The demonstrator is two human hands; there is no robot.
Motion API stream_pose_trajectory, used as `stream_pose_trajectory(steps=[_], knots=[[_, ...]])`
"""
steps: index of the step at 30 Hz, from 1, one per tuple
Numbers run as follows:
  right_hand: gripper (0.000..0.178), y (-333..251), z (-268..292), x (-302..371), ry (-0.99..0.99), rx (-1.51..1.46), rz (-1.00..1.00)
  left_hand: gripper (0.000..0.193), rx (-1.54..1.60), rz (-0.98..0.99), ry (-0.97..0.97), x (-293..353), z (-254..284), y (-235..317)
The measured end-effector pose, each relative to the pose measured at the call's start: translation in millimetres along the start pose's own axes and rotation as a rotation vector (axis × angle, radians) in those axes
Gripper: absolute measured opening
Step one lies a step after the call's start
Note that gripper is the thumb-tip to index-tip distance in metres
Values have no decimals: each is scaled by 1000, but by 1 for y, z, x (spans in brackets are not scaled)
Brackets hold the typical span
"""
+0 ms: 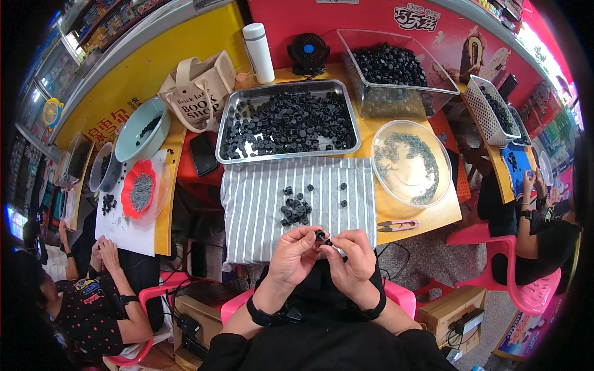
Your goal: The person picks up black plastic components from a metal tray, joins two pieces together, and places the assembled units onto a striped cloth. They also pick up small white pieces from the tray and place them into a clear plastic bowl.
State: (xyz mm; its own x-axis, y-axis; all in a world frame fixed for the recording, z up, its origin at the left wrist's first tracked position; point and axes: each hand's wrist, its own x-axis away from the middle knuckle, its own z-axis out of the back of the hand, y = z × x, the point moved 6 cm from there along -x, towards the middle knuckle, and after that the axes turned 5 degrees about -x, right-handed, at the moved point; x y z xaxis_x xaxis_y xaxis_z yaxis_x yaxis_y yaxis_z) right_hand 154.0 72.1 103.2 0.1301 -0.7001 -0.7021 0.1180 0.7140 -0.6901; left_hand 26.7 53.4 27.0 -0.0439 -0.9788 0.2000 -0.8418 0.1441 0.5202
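My left hand [293,256] pinches a small black round plastic part [320,235] between thumb and fingers, just above the cloth's front edge. Against it, my right hand [352,261] is closed with thumb and forefinger on a small black piece at the part's right side; the fingers partly hide it. Just beyond lies a little heap of black round plastic parts [297,211] on a grey-and-white striped cloth [253,204], with a few loose ones around it. Behind the cloth, a metal tray [291,156] holds many more such parts.
A clear round tub [405,170] of tiny grey pieces and pink thread snips [398,226] lie right. Behind stand a clear bin [396,102], a fan [309,52], a white bottle [258,52] and a beige bag [198,86]. People sit at side tables left and right.
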Motion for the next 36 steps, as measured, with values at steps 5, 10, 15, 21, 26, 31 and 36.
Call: stream_pose_trajectory(steps=[5,10,15,21,26,31,36], knots=[[25,2,-1,0,6,4,-8,17,8,-2,-3,0,1,-1],[25,3,-2,-1,1,-3,-12,17,-11,-16,2,-2,6,-4],[24,6,-4,3,-5,-9,-26,16,-22,-7,39,-1,5,-3],[17,39,-11,21,39,-415,-442,14,-299,-160,178,2,5,3],[18,60,-17,34,113,-847,-661,13,-541,-326,241,3,-6,12],[22,72,-24,42,155,-1122,-798,15,-753,-503,245,4,-20,20],[20,71,-31,46,163,-1350,-956,17,-578,-425,257,3,-9,18]])
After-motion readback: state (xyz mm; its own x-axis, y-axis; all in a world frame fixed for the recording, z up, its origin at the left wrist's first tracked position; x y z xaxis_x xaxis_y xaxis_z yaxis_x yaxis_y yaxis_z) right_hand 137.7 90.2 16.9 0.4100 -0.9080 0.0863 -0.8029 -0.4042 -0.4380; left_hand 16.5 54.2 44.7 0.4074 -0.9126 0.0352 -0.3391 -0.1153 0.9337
